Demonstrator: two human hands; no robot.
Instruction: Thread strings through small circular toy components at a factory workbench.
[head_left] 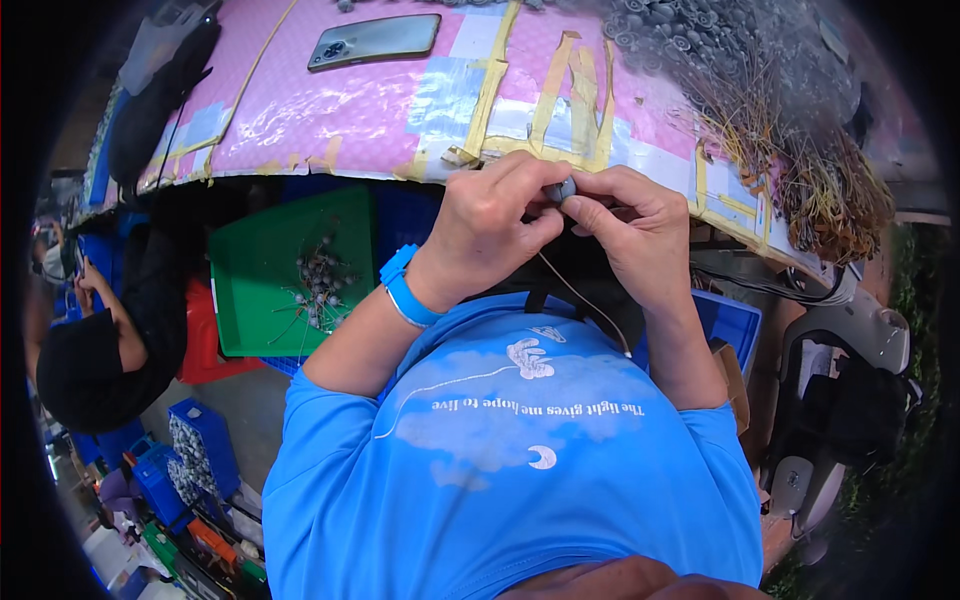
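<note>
Just in front of the table edge, my left hand and my right hand meet at a small dark grey rounded piece. Both pinch it between fingertips, which cover much of it. A thin pale wire runs down from below my left fingers, curving over my shirt to a light tip. Whether it joins the grey piece is hidden. To the left, a green bin holds several grey round heads on thin stems. On the table's right lies a heap of grey cup-like pieces.
A phone lies on the pink, tape-patched tabletop. Brown thin stems hang over the right edge. Red stool and blue crates stand below. Another person sits at left; a scooter is parked at right.
</note>
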